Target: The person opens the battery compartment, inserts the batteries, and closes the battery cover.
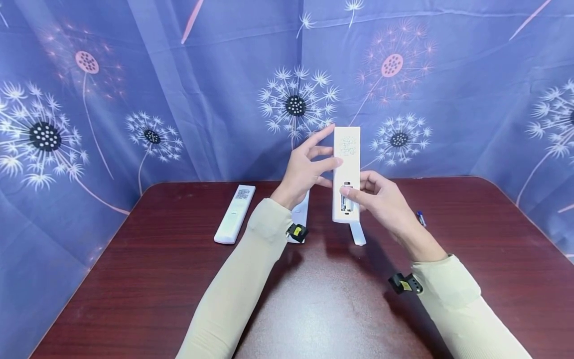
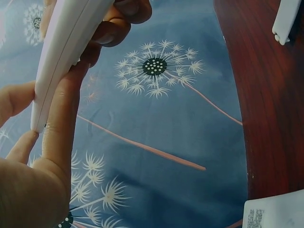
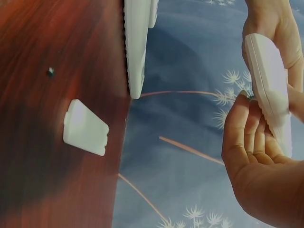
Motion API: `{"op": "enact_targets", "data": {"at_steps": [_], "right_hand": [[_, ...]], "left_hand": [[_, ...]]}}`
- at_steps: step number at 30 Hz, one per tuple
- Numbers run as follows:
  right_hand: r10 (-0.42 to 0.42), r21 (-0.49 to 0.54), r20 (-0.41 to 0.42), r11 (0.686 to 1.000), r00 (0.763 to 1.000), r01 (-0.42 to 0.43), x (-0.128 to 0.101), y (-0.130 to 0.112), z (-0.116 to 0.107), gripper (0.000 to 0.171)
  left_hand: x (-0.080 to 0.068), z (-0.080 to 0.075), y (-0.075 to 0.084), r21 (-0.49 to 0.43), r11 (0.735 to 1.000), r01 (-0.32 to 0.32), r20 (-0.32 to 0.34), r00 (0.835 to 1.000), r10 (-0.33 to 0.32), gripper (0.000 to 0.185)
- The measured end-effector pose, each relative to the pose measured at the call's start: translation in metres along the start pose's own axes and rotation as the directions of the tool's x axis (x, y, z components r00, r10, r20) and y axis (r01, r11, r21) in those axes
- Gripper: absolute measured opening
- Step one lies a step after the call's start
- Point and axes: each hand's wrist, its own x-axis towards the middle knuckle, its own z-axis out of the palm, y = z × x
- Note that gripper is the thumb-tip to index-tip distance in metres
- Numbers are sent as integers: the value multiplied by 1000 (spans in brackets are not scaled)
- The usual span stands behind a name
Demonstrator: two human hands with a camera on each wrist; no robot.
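Spanning the whole work area is the dark wooden table (image 1: 314, 309); everything else is placed relative to it. Held upright above its far middle is a white remote control (image 1: 346, 172), back side facing — cover off, battery bay open near the lower end. Left hand (image 1: 305, 172) grasps the upper body; right hand (image 1: 381, 199) grips the lower part, thumb at the bay. Judgement: opening done, battery work unfinished. The detached battery cover (image 3: 85, 127) lies on the table; a small battery (image 1: 420, 218) lies toward its right side.

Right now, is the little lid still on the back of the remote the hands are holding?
No, the held remote shows an open battery slot, and a small white cover lies on the table.
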Motion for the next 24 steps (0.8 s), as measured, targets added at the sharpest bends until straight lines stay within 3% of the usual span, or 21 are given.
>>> {"op": "enact_targets", "data": {"at_steps": [15, 24], "right_hand": [[-19, -148, 82, 989, 996, 31, -2, -3, -19, 48], [-8, -271, 86, 962, 996, 31, -2, -3, -37, 55]], "left_hand": [[3, -4, -5, 10, 1000, 21, -42, 999, -20, 72], [4, -6, -5, -5, 1000, 22, -52, 998, -22, 71]]}}
